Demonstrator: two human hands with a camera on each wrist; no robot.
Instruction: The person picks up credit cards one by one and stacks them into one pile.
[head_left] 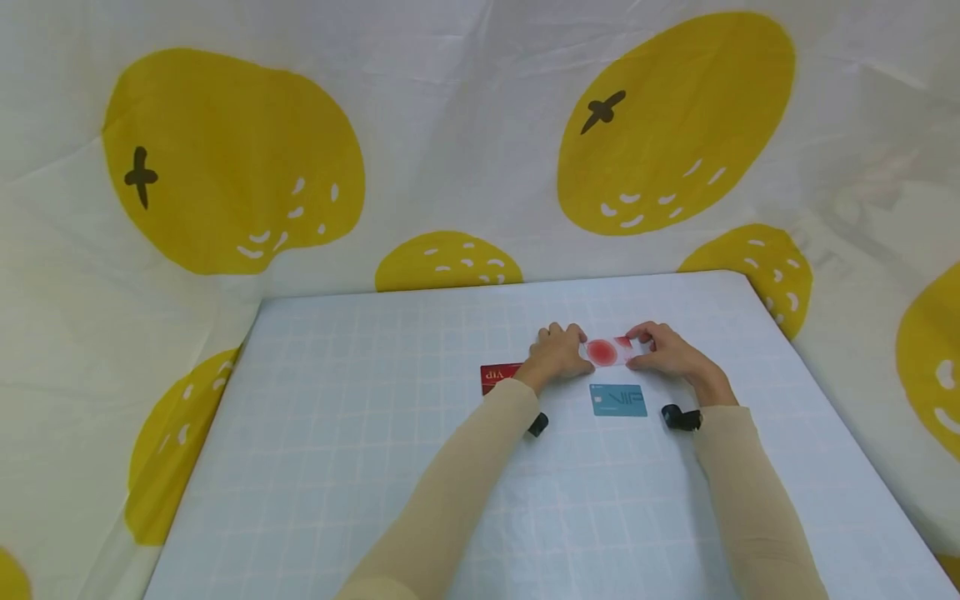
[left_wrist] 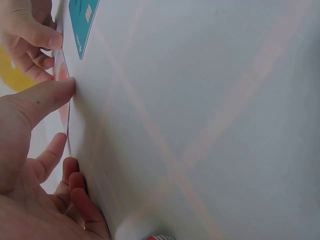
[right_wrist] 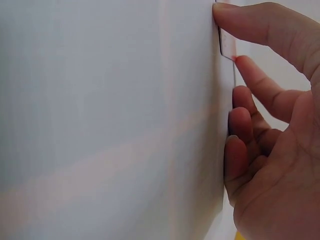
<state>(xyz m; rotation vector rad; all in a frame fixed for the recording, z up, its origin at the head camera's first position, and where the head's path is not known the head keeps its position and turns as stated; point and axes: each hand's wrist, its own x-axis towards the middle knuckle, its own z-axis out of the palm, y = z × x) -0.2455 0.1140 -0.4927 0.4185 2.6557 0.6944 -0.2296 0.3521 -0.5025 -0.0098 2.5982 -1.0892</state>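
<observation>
Both hands are at a white card with a red circle point(head_left: 602, 352), which lies flat along the far part of the table. At its left short end, my left hand point(head_left: 558, 354) holds it between thumb and forefinger. The right hand point(head_left: 667, 354) pinches the opposite end the same way; in the right wrist view the card's corner point(right_wrist: 228, 46) shows between thumb and forefinger, the other fingers curled against the tabletop. Just nearer than this card lies a teal VIP card point(head_left: 618, 401). A red VIP card point(head_left: 498, 377) sits to the left, partly hidden by my left wrist.
A pale checked cloth covers the table point(head_left: 360, 433). Behind and beside it hangs a white curtain point(head_left: 465, 167) printed with yellow fruit. Black wrist cameras stick out at both wrists, the right one point(head_left: 679, 418) close to the tabletop.
</observation>
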